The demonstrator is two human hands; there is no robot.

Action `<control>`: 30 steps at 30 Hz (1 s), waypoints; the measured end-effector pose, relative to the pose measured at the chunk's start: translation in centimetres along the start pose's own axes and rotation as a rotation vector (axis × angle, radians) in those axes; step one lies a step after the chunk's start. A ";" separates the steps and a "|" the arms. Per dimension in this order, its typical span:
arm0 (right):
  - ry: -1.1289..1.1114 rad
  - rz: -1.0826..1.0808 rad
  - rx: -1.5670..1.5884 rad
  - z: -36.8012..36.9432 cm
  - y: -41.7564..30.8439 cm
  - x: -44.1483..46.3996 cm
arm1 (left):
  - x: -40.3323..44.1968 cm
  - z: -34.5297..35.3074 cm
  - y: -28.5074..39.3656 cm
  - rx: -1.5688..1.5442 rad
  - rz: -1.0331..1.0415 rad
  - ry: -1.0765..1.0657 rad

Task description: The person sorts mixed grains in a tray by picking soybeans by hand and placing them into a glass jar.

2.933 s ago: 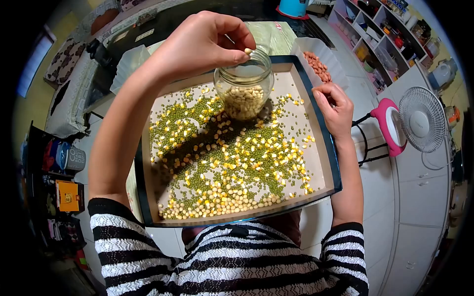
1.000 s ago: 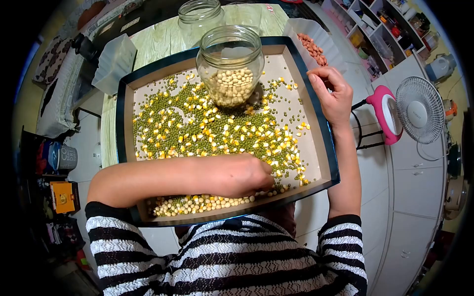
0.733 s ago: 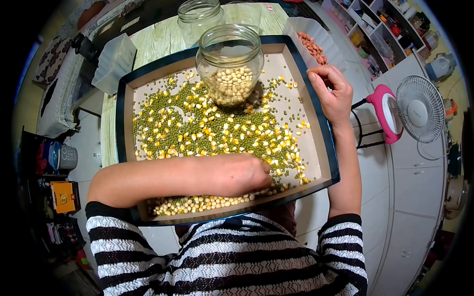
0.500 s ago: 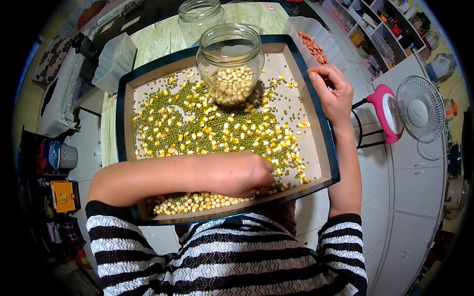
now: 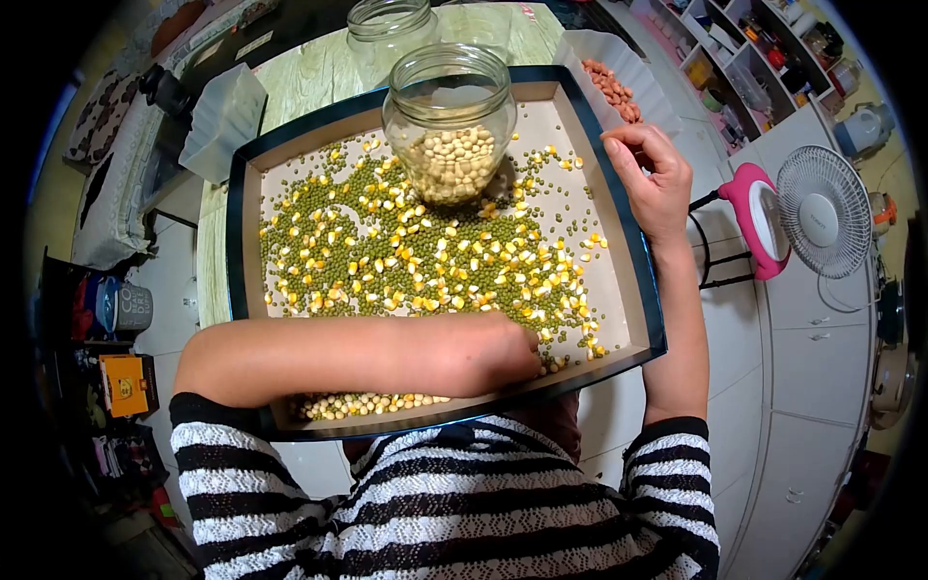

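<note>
A shallow tray (image 5: 630, 290) with dark blue outer walls holds green mung beans (image 5: 333, 256), yellow-white corn kernels (image 5: 425, 302) and pale soybeans (image 5: 362, 404). The soybeans lie along its near edge. My left hand (image 5: 507, 356) is low over the near right part, its forearm crossing the tray; the fingers curl down among the beans, and what they hold is hidden. My right hand (image 5: 657, 184) is closed at the right wall, thumb and fingers bent on the rim. A glass jar (image 5: 449, 116), partly filled with soybeans, stands upright in the tray's far part.
Another glass jar (image 5: 391, 34) stands on the table (image 5: 304, 82) behind the tray. One translucent container (image 5: 222, 126) is at left; another (image 5: 643, 72) at right holds reddish peanuts (image 5: 611, 92). A pink stool (image 5: 754, 222) and white fan (image 5: 822, 213) are further right.
My left hand has shifted slightly right and nearer to me along the near edge, covering more of the soybeans. My right hand stays at the rim.
</note>
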State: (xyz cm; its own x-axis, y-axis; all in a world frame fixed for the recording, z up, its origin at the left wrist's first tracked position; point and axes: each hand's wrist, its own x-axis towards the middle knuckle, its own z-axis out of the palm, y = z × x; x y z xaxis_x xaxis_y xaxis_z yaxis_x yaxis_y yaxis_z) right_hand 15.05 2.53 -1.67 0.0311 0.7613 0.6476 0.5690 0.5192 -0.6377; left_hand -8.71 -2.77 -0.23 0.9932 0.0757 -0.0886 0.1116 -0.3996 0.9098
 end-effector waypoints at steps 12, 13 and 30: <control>0.005 0.009 -0.006 0.0 -0.1 0.0 | -0.1 0.0 0.2 -0.061 -0.053 -0.073; 0.005 0.006 -0.011 0.0 0.0 0.0 | -0.1 0.1 0.1 -0.019 -0.040 -0.067; 0.001 0.005 -0.012 0.0 -0.3 0.1 | -0.5 -3.5 2.1 0.332 0.037 0.066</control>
State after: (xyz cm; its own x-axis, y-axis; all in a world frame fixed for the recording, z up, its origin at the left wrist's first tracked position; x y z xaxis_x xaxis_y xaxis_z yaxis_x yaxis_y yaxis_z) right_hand 14.88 2.43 -1.43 0.0354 0.7636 0.6447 0.5784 0.5105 -0.6363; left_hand -9.14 -0.42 3.11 0.9937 0.1100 -0.0214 0.0907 -0.6778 0.7297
